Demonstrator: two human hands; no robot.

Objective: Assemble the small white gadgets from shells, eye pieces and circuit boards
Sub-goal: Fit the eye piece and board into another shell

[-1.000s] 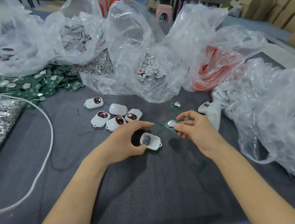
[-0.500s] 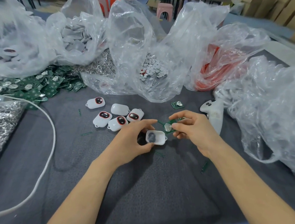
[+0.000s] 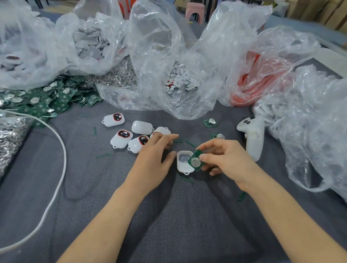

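Since the shell (image 3: 182, 160) must take its insides from above, it lies hollow side up on the grey worktop (image 3: 181, 225), about midway between the left and right edges. The left hand (image 3: 154, 156) rests beside it, fingers (image 3: 166, 138) loosely spread and fairly straight. Its thumb touches the shell's left wall, most likely to stop the shell sliding. The right hand (image 3: 228, 163) pinches a green circuit board (image 3: 195, 161) between thumb and forefinger. The board is tilted over the shell's right rim with its round silver cell facing up, a tilt that looks meant to drop one edge in first. A dark patch shows in the shell's floor, but whether it is a seated eye piece cannot be told. Finished gadgets (image 3: 123, 140) sit grouped just left of the left hand, out of the way. Two spare boards (image 3: 209, 122) lie toward the far edge, within easy reach.
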